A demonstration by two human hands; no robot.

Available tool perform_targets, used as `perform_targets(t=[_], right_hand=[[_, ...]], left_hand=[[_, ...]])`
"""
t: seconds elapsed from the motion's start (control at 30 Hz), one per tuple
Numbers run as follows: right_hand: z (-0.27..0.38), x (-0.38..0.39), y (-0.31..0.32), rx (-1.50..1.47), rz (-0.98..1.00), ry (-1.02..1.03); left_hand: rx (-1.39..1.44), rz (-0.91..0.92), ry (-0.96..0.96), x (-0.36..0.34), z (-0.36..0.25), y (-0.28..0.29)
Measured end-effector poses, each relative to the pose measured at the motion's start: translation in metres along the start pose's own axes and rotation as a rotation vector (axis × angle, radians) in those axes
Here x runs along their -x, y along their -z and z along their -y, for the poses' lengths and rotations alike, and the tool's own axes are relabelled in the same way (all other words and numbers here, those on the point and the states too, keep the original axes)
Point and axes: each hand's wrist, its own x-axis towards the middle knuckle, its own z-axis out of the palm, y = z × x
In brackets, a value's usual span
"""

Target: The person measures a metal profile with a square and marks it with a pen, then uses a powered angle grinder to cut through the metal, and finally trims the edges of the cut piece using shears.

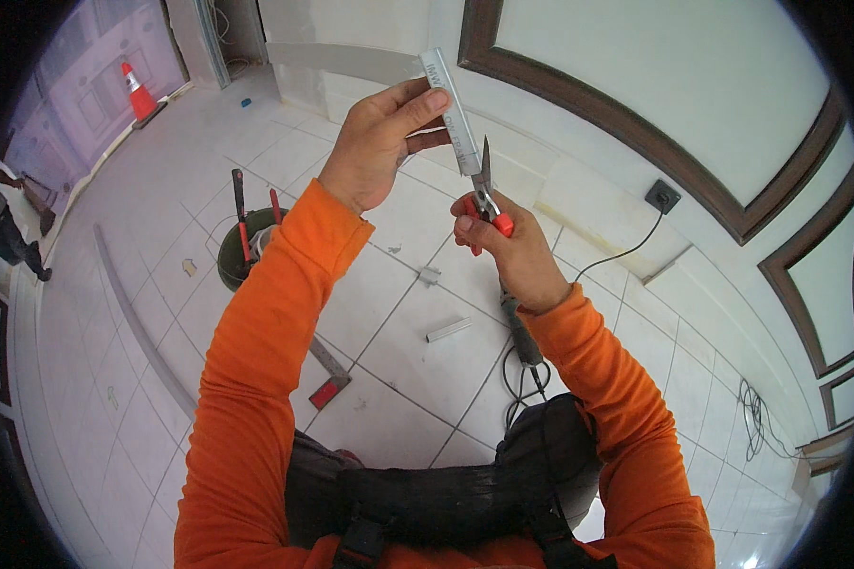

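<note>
My left hand (pixel 380 137) is closed around a short length of light metal channel (pixel 452 114), which has print along its face. In my right hand (pixel 517 251) is a pair of tin snips (pixel 487 194) with red handles. The snips' blades are parted at the lower end of the channel, with one blade beside its edge; whether they touch the metal I cannot tell. On the tiled floor beneath lie a short metal offcut (pixel 449 330) and a smaller scrap (pixel 429 276).
A corded power tool (pixel 522 334) lies by my right knee. A black wall socket (pixel 662 196) has a cord plugged in. To the left are a green bucket (pixel 230 261) with red-handled tools, a square (pixel 330 379), a long strip (pixel 138 318), a traffic cone (pixel 139 95) and another person (pixel 14 228).
</note>
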Motion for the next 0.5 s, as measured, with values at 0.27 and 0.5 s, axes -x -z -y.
perform_targets(t=[0.27, 0.5], right_hand=[[0.0041, -0.0001, -0.0040, -0.125, 0.045, 0.023], [0.0057, -0.0020, -0.0097, -0.134, 0.056, 0.023]], left_hand=[[0.022, -0.011, 0.008, -0.0017, -0.0011, 0.0033], [0.012, -0.012, -0.005, 0.0006, -0.0035, 0.0086]])
